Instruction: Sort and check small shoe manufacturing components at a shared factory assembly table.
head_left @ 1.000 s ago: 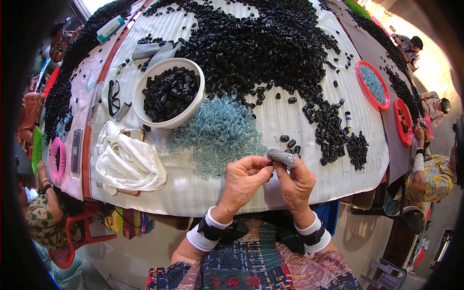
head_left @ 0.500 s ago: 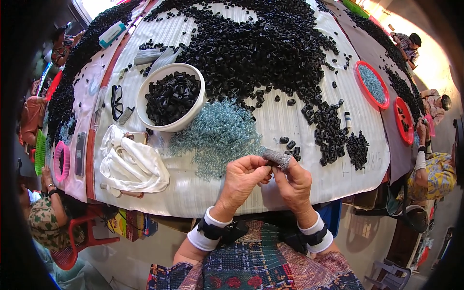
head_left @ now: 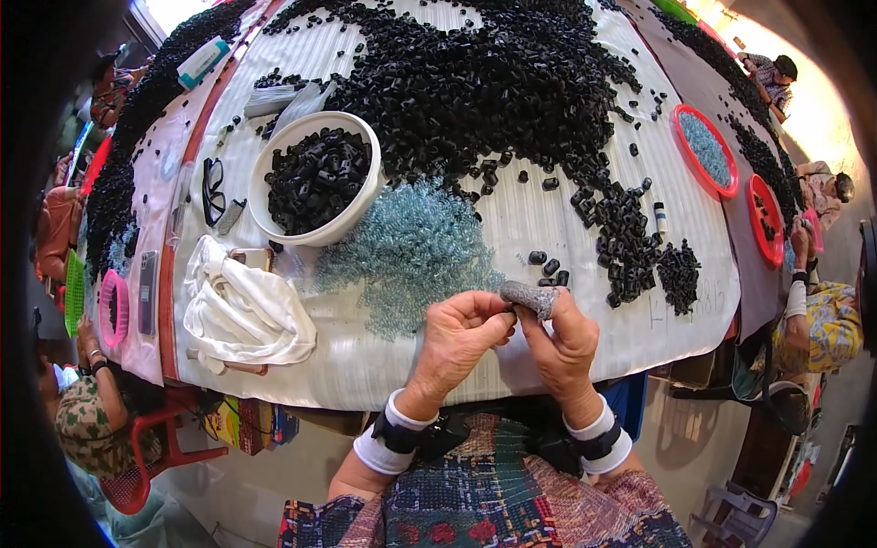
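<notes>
My left hand (head_left: 455, 345) is closed in a pinch, thumb against forefinger, above the table's near edge. Facing it, my right hand (head_left: 562, 352) pinches too, and the fingertips of both meet. A small dark piece shows between them, mostly hidden, too small to name. A grey, rough-textured finger wrap (head_left: 530, 297) covers a finger of my right hand. Just beyond the hands lie a few black ribbed caps (head_left: 550, 267). To their left spreads a heap of small pale-blue coiled springs (head_left: 425, 242).
A white bowl (head_left: 370, 187) of black parts stands left of the springs, near eyeglasses (head_left: 213, 192) and a white cloth (head_left: 242, 306). A big black heap (head_left: 493, 82) covers the far table. Small black pieces (head_left: 678, 279) lie right. Red trays (head_left: 734, 187) and other people flank the table.
My right hand has turned slightly and shifted a little to the right, with its wrapped finger lying flatter. My left hand keeps its pinch almost in place. The table's contents appear slightly shifted in view.
</notes>
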`<state>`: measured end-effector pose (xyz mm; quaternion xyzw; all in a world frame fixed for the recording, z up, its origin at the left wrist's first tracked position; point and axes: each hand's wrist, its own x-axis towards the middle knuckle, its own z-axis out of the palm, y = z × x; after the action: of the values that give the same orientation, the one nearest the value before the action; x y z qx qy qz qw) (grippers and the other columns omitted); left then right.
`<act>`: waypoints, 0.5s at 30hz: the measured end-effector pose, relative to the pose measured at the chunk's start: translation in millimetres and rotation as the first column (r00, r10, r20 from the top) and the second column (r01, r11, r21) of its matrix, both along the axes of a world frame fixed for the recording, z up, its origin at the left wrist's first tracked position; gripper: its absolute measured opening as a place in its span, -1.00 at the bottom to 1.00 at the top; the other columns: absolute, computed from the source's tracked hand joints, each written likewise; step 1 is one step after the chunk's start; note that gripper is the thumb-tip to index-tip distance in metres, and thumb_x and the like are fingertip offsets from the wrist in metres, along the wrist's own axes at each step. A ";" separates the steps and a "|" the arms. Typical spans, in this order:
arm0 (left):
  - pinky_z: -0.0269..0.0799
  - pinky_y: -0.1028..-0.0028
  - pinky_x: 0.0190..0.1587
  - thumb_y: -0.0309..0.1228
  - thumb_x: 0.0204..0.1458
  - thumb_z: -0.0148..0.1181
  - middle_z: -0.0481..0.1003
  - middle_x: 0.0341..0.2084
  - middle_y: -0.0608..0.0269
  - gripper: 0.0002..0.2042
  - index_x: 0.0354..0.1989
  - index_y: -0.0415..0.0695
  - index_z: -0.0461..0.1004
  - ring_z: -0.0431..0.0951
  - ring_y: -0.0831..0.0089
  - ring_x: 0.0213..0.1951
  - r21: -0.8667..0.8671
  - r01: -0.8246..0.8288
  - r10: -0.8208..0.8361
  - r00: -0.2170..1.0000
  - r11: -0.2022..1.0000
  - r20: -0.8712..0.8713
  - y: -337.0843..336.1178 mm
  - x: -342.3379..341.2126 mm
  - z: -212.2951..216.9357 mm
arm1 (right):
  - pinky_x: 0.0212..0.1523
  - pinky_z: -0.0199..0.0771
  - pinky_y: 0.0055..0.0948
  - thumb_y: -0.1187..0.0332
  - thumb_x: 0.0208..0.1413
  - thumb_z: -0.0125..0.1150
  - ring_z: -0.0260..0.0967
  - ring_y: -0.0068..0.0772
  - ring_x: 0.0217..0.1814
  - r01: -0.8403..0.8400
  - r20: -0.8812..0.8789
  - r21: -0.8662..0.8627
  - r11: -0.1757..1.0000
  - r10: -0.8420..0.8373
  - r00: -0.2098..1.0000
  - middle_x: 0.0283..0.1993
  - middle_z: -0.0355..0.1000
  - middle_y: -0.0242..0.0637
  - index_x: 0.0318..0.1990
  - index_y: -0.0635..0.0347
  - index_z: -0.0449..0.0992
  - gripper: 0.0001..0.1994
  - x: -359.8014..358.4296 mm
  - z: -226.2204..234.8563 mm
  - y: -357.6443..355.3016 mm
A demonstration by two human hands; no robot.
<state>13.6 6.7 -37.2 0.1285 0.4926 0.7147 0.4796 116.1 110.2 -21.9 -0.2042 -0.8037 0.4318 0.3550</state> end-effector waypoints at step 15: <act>0.48 0.61 -0.32 -0.56 0.04 0.19 0.55 -0.40 0.18 -0.83 -0.20 -0.35 0.49 0.53 0.56 -0.39 0.041 -0.026 0.027 0.999 0.999 -0.044 -0.6 4.0 -3.9 | -0.35 0.43 -0.42 0.69 -0.21 0.25 0.43 -0.25 -0.38 -0.014 -0.016 0.154 0.988 0.017 1.000 -0.43 0.44 -0.20 -0.28 0.29 0.52 -0.74 1.2 2.4 8.4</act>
<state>17.6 6.1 -41.1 0.1474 0.4902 0.7278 0.4564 117.3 118.6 -19.5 -0.1662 -0.8329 0.3732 0.3733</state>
